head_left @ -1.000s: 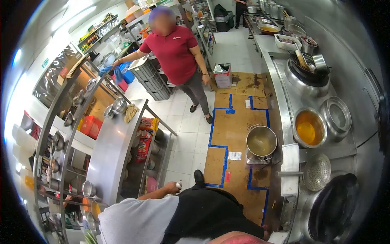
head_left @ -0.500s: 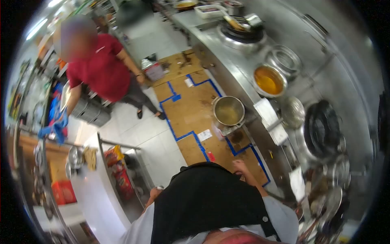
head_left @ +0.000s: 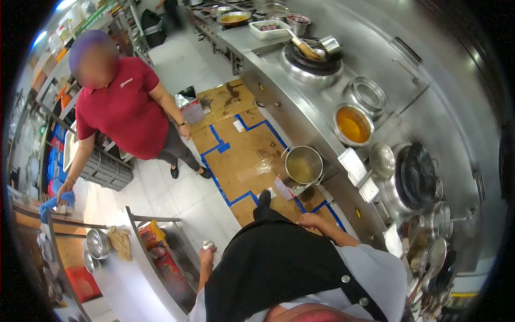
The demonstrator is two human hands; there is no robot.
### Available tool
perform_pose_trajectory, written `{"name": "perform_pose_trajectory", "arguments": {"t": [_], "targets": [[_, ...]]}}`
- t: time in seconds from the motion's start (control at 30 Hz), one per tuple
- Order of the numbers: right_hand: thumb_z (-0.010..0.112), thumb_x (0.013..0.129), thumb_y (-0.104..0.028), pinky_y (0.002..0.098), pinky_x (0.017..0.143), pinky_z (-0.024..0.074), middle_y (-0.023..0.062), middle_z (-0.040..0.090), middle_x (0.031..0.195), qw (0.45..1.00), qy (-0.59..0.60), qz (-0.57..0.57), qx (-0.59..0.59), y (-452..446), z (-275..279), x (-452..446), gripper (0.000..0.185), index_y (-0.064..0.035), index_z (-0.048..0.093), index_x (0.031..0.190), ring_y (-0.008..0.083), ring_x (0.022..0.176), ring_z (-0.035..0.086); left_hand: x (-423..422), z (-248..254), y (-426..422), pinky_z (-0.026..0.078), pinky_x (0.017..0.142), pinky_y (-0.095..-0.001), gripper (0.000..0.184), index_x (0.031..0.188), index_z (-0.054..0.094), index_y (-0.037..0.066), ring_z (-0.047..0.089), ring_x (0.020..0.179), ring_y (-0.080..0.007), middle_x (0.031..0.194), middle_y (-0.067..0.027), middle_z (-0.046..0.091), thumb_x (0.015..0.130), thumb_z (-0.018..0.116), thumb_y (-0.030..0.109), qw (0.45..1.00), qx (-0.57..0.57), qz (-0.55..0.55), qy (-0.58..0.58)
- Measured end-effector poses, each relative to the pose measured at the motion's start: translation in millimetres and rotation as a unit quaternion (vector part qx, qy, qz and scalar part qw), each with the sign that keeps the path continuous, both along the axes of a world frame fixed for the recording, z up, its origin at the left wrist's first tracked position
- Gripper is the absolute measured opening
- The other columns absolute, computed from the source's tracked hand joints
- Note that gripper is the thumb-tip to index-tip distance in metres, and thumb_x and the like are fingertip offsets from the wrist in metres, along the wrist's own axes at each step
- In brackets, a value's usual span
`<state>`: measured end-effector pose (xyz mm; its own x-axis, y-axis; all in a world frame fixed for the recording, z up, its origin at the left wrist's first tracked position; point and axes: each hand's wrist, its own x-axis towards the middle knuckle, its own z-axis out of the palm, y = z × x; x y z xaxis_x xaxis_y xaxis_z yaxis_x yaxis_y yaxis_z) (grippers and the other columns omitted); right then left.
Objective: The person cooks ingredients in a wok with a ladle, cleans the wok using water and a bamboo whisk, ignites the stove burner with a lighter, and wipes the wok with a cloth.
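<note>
My left hand (head_left: pixel 207 254) is closed on a small white item (head_left: pixel 209 245), close to the steel table's side shelf. Beside my dark apron (head_left: pixel 268 268), my right hand (head_left: pixel 310 220) hangs over the cardboard floor; its fingers look curled, and what they hold, if anything, is hidden. Just ahead of that hand stands a large steel pot (head_left: pixel 304 165) with cloudy liquid, at floor level beside the stove front. A pink and clear plastic item (head_left: pixel 285 188) lies against the pot's base. My shoe (head_left: pixel 264 198) shows on the cardboard.
A co-worker in a red shirt (head_left: pixel 126 102) stands front left, one hand on a blue cloth (head_left: pixel 51 204). At right runs a steel cooking counter (head_left: pixel 292 104) with an orange-liquid pot (head_left: pixel 354 124), wok (head_left: pixel 418 174) and perforated ladle (head_left: pixel 382 161). Bowls (head_left: pixel 98 243) sit on the left table (head_left: pixel 123 273).
The view has swung right and my right arm has come into sight. My foot is further forward. The co-worker's blue cloth is now lower, at the rack's end.
</note>
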<state>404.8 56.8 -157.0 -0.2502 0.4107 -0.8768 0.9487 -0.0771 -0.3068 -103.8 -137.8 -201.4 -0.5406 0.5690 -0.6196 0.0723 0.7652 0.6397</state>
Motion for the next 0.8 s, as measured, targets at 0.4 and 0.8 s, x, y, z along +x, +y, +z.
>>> {"name": "perform_pose_trajectory", "arguments": {"t": [0.4, 0.8], "targets": [[0.062, 0.098, -0.042, 0.0464, 0.055, 0.0529, 0.0166, 0.069, 0.074, 0.952, 0.214, 0.032, 0.215, 302.9, -160.1, -107.1, 0.040, -0.0039, 0.073, 0.098, 0.0275, 0.061, 0.067, -18.6, 11.6, 139.5, 0.053, 0.079, -0.0417, 0.030, 0.104, 0.073, -0.002, 0.071, 0.089, -0.0266, 0.094, -0.0160, 0.077, 0.088, 0.071, 0.023, 0.998, -0.005, -0.031, 0.050], [0.067, 0.095, -0.042, 0.0377, 0.049, 0.0536, 0.0085, 0.071, 0.075, 0.981, 0.155, -0.097, 0.068, 452.2, -69.2, -191.0, 0.037, -0.0097, 0.074, 0.111, 0.0189, 0.056, 0.066, 1.1, 8.6, 232.2, 0.053, 0.078, -0.0379, 0.027, 0.108, 0.071, -0.003, 0.068, 0.090, -0.0204, 0.096, -0.0109, 0.074, 0.090, 0.070, 0.017, 0.996, 0.046, 0.058, 0.046]]}}
